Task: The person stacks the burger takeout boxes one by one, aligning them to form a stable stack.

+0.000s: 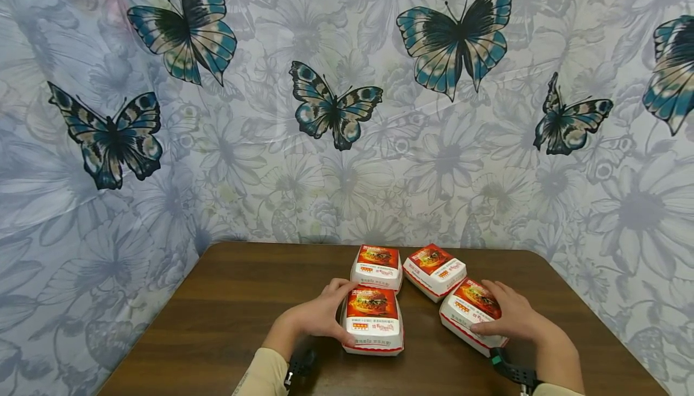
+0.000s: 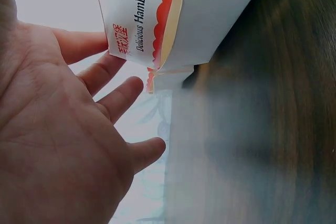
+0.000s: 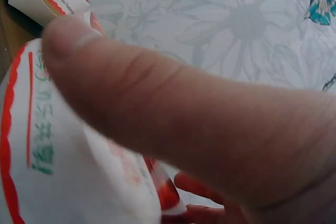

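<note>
White card with scalloped red trim forms the tapered near-left burger box and near-right burger box, each on the wood-grained bench in front of a matching far-left burger box and far-right burger box. The fingers of the left hand spread wide, touching the near-left one; the thumb and fingers of the right hand, also wide apart, straddle the near-right one. Behind, a floral backdrop carries blue butterflies.

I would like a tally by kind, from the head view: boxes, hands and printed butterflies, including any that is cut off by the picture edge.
Burger boxes: 4
Hands: 2
Printed butterflies: 6, one cut off at the right edge
Total: 12
</note>
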`<state>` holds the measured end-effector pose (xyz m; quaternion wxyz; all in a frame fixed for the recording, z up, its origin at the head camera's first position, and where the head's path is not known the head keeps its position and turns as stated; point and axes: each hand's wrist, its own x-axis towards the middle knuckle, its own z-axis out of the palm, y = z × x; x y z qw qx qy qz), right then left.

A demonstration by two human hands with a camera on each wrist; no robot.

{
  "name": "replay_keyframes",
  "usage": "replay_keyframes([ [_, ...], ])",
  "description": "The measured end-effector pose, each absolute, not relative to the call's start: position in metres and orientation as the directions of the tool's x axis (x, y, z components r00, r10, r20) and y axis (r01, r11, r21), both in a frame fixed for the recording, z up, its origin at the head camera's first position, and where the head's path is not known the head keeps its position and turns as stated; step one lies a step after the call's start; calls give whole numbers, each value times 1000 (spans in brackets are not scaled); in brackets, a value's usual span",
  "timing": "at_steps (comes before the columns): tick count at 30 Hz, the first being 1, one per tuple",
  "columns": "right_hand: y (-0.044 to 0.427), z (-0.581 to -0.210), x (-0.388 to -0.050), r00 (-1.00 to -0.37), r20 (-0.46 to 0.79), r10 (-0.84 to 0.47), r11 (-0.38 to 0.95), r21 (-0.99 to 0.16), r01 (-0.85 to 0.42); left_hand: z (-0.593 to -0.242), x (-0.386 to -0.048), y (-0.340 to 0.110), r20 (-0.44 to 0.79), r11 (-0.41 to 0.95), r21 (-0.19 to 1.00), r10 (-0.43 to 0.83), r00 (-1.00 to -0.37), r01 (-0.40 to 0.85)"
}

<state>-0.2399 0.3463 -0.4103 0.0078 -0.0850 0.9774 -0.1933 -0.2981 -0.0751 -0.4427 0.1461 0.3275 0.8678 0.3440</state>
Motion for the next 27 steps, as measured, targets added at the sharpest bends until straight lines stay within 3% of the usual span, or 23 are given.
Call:
replay_keyframes([
  [10, 355, -410, -239, -984, -58, -167, 897, -424, -127, -445, -300, -78, -47, 545, 713, 666, -745, 442],
  [19, 356, -409, -236, -985, -34, -167, 876, -463, -132, -449, -302, -81, -40, 538, 714, 670, -741, 448],
  [27, 356, -401, -232, -988, 47, -148, 898, -412, -154, -452, -303, -81, -28, 542, 711, 658, -752, 448],
])
